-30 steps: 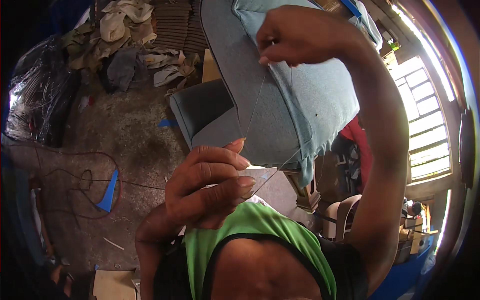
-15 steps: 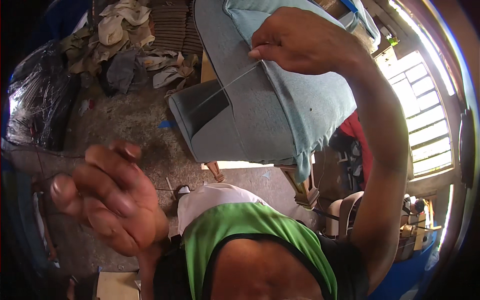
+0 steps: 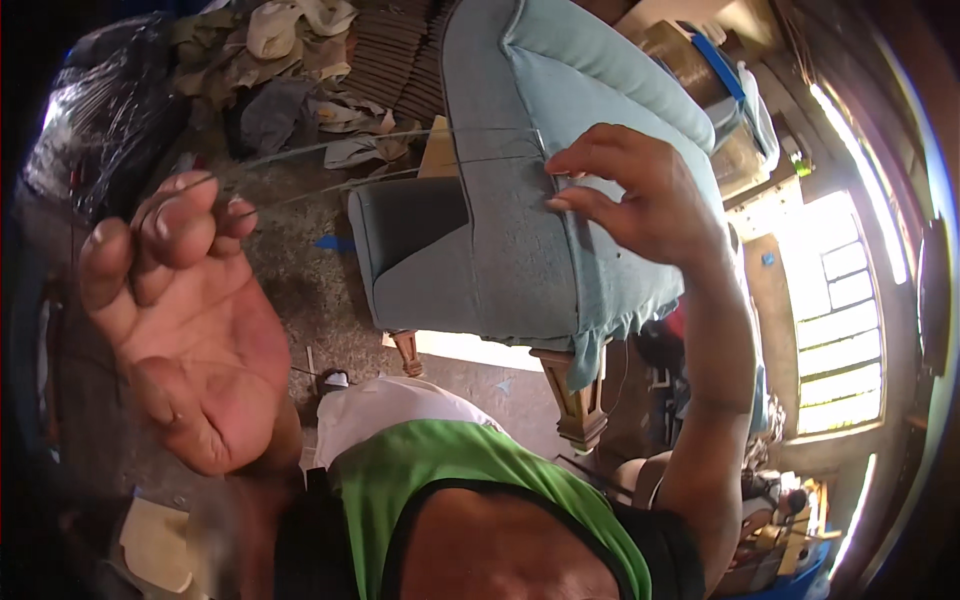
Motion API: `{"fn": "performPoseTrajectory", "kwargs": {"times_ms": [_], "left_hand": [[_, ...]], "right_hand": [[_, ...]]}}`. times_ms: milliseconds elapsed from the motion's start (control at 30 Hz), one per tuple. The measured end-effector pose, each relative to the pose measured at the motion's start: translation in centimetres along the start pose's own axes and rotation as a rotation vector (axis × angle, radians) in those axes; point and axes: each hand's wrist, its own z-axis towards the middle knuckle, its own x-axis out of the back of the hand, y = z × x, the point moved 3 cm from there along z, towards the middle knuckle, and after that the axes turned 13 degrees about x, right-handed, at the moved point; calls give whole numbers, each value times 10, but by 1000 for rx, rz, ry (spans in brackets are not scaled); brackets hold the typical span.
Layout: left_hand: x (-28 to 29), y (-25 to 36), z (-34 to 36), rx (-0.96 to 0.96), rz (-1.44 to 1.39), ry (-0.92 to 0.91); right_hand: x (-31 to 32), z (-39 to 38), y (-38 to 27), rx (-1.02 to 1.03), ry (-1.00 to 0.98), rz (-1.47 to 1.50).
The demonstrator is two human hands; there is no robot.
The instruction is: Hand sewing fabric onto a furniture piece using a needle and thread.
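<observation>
A light blue upholstered armchair [image 3: 520,250] stands ahead of me, with carved wooden legs. Two pale strands of thread [image 3: 400,135] stretch from its back edge seam across to my left hand [image 3: 205,320]. That hand is raised at the left, palm up, and the strands reach its bent fingers; exactly how they are caught there is hard to see. Beside the seam hovers my right hand [image 3: 640,190], thumb and forefinger apart, with nothing visible between them. A thin, light sliver shows at the seam near its fingertips; its kind is unclear. Loose fabric hangs at the chair's lower corner.
Crumpled cloth [image 3: 290,110] is heaped on the floor at the far left, beside a plastic-wrapped dark bundle [image 3: 105,120]. A barred window [image 3: 840,310] is at the right. Cluttered tools and pieces [image 3: 790,520] lie at the lower right.
My right hand has moved down and its fingers have parted. My left hand has turned palm up and risen, with two thread strands now stretched to it. The view has shifted.
</observation>
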Motion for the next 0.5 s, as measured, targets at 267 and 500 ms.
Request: {"fn": "performPoseTrajectory", "kwargs": {"times_ms": [267,500], "left_hand": [[-16,-7,13,-59,2,-54],[-90,-40,29,178,742,-41]], "right_hand": [[-15,3,-2,88,154,43],[34,-58,-82,-416,521,647]]}}
